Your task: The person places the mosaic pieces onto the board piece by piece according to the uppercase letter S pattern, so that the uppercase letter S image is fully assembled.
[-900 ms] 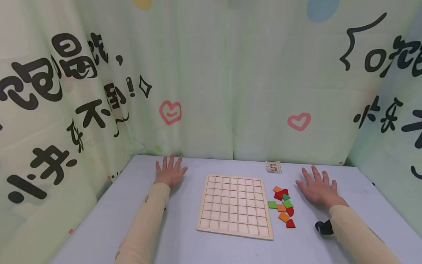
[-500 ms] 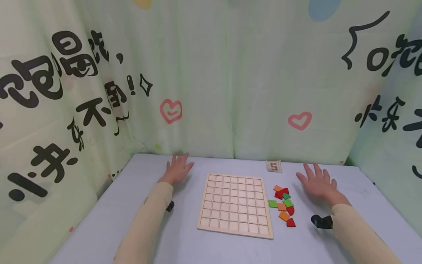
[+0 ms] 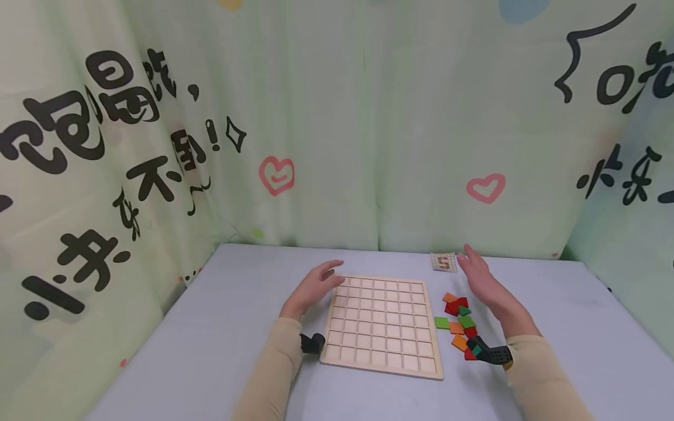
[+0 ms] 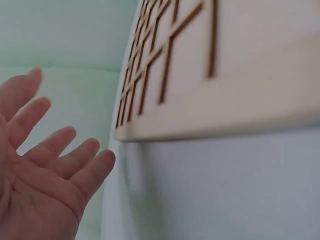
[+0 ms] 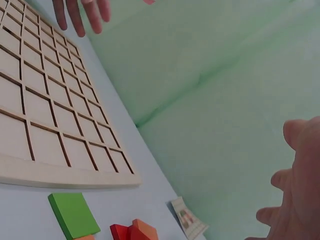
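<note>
Shifted inward since earlier: left hand (image 3: 312, 287), right hand (image 3: 483, 283). Pale-green lettered curtain (image 3: 337, 128), behind the grid board (image 3: 386, 323). Pale tabletop (image 3: 210, 351), beneath it. Grid board: wooden, squarish, long axis indistinct, sides running toward curtain. Left hand: near board's far left corner, fingers gently bent, empty. Right hand: right of board, fingers extended, empty. Patterned card (image 3: 444, 262): past board's far right corner. Coloured tiles (image 3: 466, 321): along its right side.
</note>
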A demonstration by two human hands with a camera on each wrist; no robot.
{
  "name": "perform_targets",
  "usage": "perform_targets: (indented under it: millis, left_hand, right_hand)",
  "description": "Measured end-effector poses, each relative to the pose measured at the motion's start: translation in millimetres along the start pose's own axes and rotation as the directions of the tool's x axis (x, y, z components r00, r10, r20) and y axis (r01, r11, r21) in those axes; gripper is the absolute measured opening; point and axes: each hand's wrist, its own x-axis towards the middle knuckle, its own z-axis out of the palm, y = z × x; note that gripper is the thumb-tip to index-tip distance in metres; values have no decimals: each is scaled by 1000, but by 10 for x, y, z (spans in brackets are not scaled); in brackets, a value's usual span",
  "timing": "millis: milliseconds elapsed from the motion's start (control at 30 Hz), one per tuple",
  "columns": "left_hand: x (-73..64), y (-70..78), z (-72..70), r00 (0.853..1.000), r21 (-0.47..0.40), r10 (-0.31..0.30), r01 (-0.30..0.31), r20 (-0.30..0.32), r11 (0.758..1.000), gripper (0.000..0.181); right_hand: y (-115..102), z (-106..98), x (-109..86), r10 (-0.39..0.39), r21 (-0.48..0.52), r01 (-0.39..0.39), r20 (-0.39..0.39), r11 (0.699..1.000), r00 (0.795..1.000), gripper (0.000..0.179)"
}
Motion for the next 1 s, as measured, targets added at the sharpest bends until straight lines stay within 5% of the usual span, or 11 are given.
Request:
perform_targets:
  millis: [333, 1000]
  left_hand:
    - [-131, -130, 7, 995, 219, 65, -81, 79, 972, 35]
    - [-189, -165, -27, 990, 294, 88, -117, 110, 949, 26]
  right_hand:
    - [-59, 30, 13, 4, 68, -6, 30, 998, 1000, 83]
    - [152, -12, -136, 32, 12, -33, 19, 999, 999, 87]
